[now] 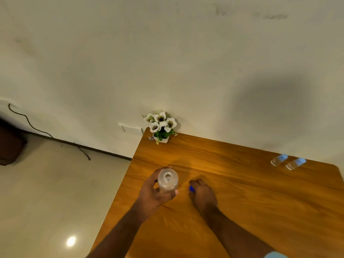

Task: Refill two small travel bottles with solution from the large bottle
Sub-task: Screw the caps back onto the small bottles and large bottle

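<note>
Firmly curled, left hand [152, 190] round the uncapped large bottle [168, 180]; right hand [202, 194] pinching blue cap [191, 189].

table [242, 192]: was orange-brown, wood-grained
large bottle [167, 180]: was clear, greyish
cap [192, 188]: was deep blue
small bottles [278, 160] [295, 163]: were clear with pale blue caps
flowers [161, 121]: were white, dark-centred, green-leaved
pot [164, 140]: was white
wall [167, 53]: was cream
</note>
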### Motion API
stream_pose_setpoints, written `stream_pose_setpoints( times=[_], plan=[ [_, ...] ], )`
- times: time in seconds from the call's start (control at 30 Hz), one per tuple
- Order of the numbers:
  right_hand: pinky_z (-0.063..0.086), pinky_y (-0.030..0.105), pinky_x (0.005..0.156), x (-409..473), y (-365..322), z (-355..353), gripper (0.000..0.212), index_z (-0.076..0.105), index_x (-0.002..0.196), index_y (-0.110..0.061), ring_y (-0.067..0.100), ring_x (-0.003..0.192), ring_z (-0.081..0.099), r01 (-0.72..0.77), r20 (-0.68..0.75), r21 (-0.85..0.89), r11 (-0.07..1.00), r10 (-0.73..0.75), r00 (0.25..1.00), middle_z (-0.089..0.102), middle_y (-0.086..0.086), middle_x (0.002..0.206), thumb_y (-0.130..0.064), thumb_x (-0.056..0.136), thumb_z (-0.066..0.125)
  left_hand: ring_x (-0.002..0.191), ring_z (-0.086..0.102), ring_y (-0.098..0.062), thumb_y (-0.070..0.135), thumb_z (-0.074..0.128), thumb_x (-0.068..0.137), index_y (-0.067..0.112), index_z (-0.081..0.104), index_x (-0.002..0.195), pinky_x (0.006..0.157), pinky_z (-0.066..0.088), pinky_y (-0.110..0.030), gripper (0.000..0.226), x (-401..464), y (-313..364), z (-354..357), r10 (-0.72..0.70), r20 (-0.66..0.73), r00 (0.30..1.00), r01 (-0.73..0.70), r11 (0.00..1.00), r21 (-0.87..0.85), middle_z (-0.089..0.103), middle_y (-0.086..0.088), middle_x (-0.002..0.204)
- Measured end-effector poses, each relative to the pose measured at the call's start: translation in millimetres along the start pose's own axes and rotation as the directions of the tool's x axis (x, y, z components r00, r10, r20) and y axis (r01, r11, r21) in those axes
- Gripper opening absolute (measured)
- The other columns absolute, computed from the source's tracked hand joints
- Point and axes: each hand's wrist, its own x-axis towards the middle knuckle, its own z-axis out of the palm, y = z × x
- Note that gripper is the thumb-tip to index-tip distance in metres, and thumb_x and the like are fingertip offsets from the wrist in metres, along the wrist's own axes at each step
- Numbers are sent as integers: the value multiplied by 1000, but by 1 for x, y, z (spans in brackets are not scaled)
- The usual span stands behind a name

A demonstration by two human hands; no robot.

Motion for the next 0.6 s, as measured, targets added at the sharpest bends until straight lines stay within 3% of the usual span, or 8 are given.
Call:
stream_pose_setpoints(
  times=[0.1,0.17,0.27,0.43,0.5,0.6],
  plan=[
    [53,24,81,-19,-7,-26,31,60,118,-28,13,98,64,-21,-132,222,975,51,990,65,-6,113,-31,88,70,120,59,-7,17,91,72,39,60,127,94,55,-30,67,-1,9,1,38,36,999,-38,999,12,66,16,123],
    [48,12,69,-33,-15,-58,27,61,104,-31,3,84,64,2,-197,351,937,72,978,63,-16,95,-31,83,77,120,59,-5,19,92,71,39,60,127,91,56,-27,67,0,27,4,84,63,994,-85,996,10,66,15,124],
    [51,13,71,-54,-31,-122,28,68,101,-31,-1,81,65,81,-322,480,874,90,942,67,-20,95,-27,77,83,113,60,3,14,91,71,36,60,124,81,52,-11,65,2,63,15,162,108,981,-163,987,3,67,12,122],
    [56,20,74,-100,-57,-243,38,67,100,-32,5,82,67,215,-519,474,854,74,851,72,-13,91,-19,71,88,111,64,-3,19,93,69,35,63,122,85,54,-18,63,11,135,42,314,150,938,-313,949,-28,71,11,118],
    [58,23,74,-121,-66,-288,33,69,95,-30,7,81,66,266,-591,419,868,38,806,72,-12,89,-19,71,88,109,63,-2,19,92,71,34,62,122,83,52,-14,61,9,171,56,399,160,903,-399,916,-32,70,13,117],
    [57,23,78,-149,-80,-351,29,74,95,-32,2,83,68,285,-626,302,910,-37,779,73,-17,93,-24,71,88,109,62,-14,20,90,73,27,58,127,73,51,-7,64,5,216,76,464,183,867,-458,885,-79,66,10,119]
  ],
)
